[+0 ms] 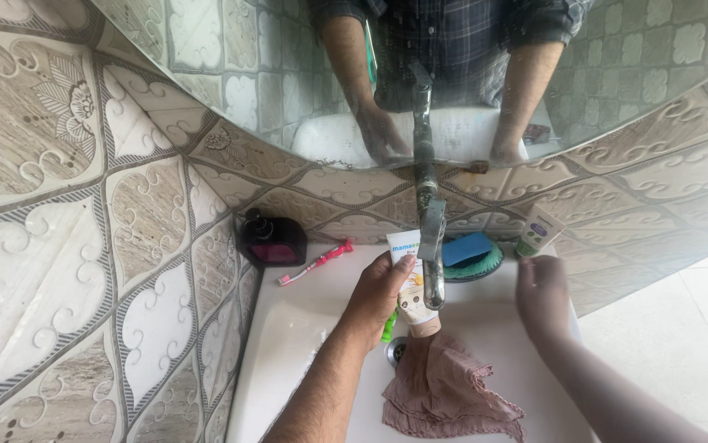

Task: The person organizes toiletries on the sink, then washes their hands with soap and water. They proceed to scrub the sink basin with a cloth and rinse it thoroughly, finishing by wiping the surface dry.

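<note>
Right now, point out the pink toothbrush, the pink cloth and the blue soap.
pink toothbrush (pixel 318 262), head view, middle of its handle.
pink cloth (pixel 448 385), head view, centre of the crumpled fabric.
blue soap (pixel 466 248), head view, top face of the bar.

- One view only — a head camera, looking steeply down at a white sink (pixel 304 328) from close above.
- It faces the tiled wall (pixel 124 246) behind the sink; the tap (pixel 431 238) stands near the middle of the frame.
- The left hand (pixel 382 287) and right hand (pixel 543 295) come in from the near edge, close to the lens.
- At the far, top edge a mirror (pixel 231 82) returns the person's torso and arms — the same scene seen from the wall side.
</note>
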